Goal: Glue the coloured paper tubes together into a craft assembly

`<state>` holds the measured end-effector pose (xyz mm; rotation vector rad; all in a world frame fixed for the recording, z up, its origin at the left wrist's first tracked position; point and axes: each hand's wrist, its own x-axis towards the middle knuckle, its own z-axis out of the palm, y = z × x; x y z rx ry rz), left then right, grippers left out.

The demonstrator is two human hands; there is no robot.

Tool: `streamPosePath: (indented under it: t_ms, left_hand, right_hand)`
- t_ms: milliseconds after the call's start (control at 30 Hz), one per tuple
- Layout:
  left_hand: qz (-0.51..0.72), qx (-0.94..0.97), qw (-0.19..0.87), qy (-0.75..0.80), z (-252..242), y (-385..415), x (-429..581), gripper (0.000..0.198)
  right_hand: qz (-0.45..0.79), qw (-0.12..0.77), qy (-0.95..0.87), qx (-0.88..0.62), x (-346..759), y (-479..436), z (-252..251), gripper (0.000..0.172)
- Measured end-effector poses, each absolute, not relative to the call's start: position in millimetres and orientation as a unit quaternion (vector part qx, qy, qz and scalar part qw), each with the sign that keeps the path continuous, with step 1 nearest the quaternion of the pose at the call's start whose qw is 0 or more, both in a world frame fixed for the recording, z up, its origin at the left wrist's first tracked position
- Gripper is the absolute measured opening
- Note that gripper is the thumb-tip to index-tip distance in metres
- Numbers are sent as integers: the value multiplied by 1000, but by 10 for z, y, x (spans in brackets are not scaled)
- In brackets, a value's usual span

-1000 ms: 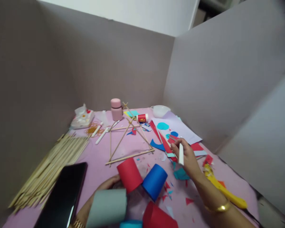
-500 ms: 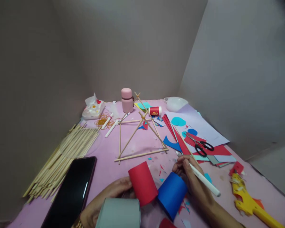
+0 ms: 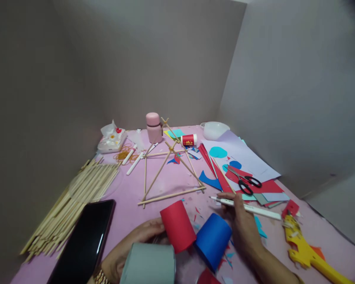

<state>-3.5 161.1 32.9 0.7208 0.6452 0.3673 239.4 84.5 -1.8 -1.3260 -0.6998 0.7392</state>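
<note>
My right hand (image 3: 239, 219) grips a white marker pen (image 3: 262, 211), held nearly level with its thin tip pointing left, beside the blue paper cylinder (image 3: 213, 240). My left hand (image 3: 148, 232) is closed against the left side of a red paper cylinder (image 3: 178, 226), its fingertips partly hidden behind it. A grey-green cylinder (image 3: 149, 264) in front covers part of that hand and wrist. Another red piece (image 3: 207, 277) shows at the bottom edge. How these cylinders are joined cannot be made out.
A stick frame (image 3: 171, 203) stands mid-table. Wooden sticks (image 3: 77, 205) and a phone (image 3: 83, 240) lie left. Scissors (image 3: 245, 185), coloured paper (image 3: 272, 189) and a yellow glue gun (image 3: 303, 250) lie right. A pink flask (image 3: 154, 128) and a white bowl (image 3: 215, 130) stand at the back.
My right hand has turned the marker from a steep slant to nearly level and moved slightly away from the blue cylinder. My left hand and the cylinders stay almost still; the view shifts slightly.
</note>
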Motion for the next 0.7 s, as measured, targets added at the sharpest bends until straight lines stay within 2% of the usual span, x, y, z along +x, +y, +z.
streamPosePath:
  t_ms: [133,167,267,367,567,700]
  left_hand:
    - [156,364,874,283,355,1650,12,16]
    - [151,367,876,274,362,1656,28,18]
    - [144,366,885,249,359,1660,59,26]
    - [142,352,895,236,315,1651,41,29]
    - [117,337,907,225,255,1633,-5,30]
    - [125,346,902,227,289,1620,14,30]
  right_hand:
    - [351,652,-357,-569,2404,865,403,56]
    - [352,645,-380,-562,2381,872,517,53]
    - [387,587,-458,-543,2263,874,748,30]
    - [429,554,-471,-536,2136,824,770,23]
    - [422,473,-538,-555,2041,727,702,30]
    - [399,469,-563,-552,2042,706,724,25]
